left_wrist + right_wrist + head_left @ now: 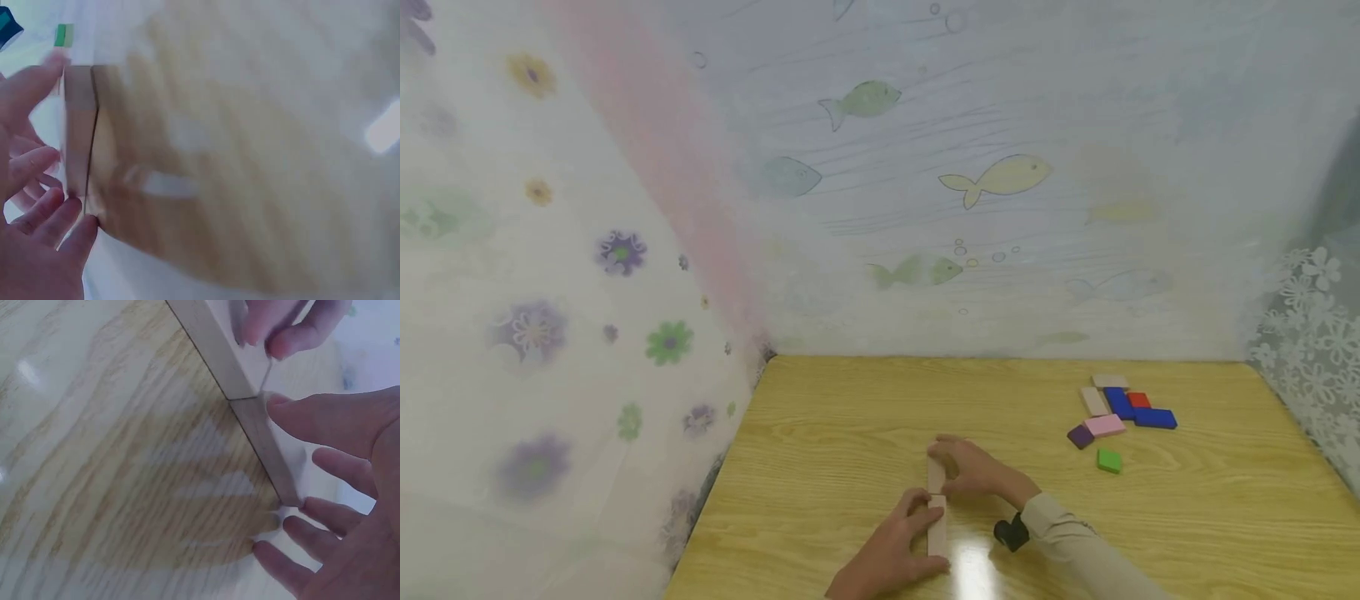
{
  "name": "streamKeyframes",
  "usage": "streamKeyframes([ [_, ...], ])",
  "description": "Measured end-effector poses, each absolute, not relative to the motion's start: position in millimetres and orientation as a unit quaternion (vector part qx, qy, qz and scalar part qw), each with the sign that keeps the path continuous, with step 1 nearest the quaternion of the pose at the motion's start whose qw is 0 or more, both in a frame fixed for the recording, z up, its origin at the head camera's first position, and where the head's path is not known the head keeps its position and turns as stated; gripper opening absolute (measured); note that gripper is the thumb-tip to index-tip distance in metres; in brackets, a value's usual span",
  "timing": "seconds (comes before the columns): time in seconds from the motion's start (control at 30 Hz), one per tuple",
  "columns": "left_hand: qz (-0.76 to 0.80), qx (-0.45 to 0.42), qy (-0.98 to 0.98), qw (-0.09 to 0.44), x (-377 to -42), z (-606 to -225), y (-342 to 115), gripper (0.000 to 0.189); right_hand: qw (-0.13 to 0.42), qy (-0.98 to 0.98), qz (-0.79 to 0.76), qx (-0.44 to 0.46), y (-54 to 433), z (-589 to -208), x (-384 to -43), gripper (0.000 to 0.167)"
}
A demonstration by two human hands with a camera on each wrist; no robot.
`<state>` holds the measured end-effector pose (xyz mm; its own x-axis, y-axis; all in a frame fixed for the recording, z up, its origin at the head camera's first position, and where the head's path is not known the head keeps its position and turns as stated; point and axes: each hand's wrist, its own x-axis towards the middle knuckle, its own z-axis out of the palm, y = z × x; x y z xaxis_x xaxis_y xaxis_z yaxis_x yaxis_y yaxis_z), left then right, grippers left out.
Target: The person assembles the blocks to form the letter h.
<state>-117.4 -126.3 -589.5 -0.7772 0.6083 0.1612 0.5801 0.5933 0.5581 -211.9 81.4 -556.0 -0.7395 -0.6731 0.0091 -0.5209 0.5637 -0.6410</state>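
Observation:
Two pale wooden blocks lie end to end in a line on the table. My left hand (887, 542) holds the nearer wooden block (937, 533), thumb at its near end and fingertips by the joint. My right hand (981, 473) spans the farther wooden block (936, 475), its fingers at the far end. In the right wrist view the right thumb (287, 409) touches the farther block (265, 434) beside the joint. The left wrist view shows the left fingers (53, 219) along one long side of the wood.
At the back right of the wooden table (850, 400) lies a loose group of blocks: blue (1154, 417), red (1138, 401), pink (1105, 426), dark purple (1081, 436) and pale wood (1093, 402). A green block (1108, 461) sits slightly nearer. Patterned curtains (625, 333) border the table.

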Motion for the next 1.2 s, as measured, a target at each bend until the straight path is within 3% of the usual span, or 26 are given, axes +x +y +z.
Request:
streamKeyframes([
  [0.2, 0.322, 0.297, 0.898, 0.037, -133, -576, -124, 0.059, 0.088, 0.879, -0.318, -0.344, 88, -549, -215, 0.049],
  [0.4, 0.297, 0.320, 0.898, 0.048, -150, -570, -125, 0.059, 0.074, 0.892, -0.302, -0.329, 97, -539, -222, 0.041],
  [1.2, 0.297, 0.350, 0.886, 0.063, -170, -589, -125, 0.052, 0.053, 0.912, -0.298, -0.278, 157, -496, -242, 0.042],
])
